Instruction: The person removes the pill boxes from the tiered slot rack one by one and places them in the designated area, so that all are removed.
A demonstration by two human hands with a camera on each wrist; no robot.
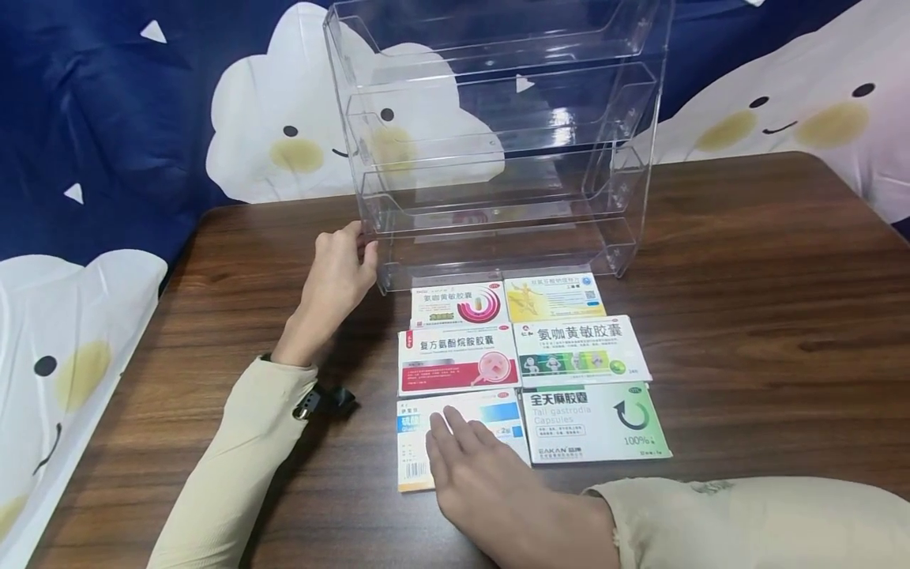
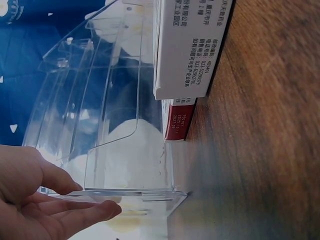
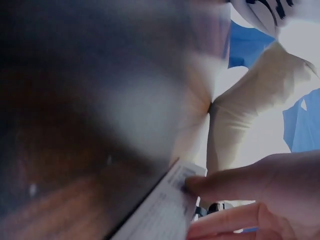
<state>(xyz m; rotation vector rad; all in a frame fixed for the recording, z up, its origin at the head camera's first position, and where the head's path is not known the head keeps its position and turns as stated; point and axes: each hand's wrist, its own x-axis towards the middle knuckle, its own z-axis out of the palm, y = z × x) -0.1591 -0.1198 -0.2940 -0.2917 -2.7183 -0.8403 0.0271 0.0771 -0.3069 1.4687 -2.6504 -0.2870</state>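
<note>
My left hand (image 1: 340,265) is at the lower left side of a clear tiered plastic display rack (image 1: 498,261). In the left wrist view its thumb and fingers pinch the rack's side panel (image 2: 150,194) from both faces. My right hand (image 1: 490,486) lies over a white, blue and orange medicine box (image 1: 412,442), the front left one of several. Its fingers reach straight across the top of that box. In the right wrist view the thumb touches the box's edge (image 3: 160,210); the view is partly blurred.
Other flat medicine boxes lie in two columns before the rack: a red and white one (image 1: 455,359), a green and white one (image 1: 583,352), a capsule box (image 1: 597,423) and a yellow one (image 1: 554,297). A cloud-patterned blue cloth (image 1: 128,142) hangs behind the wooden table (image 1: 768,316).
</note>
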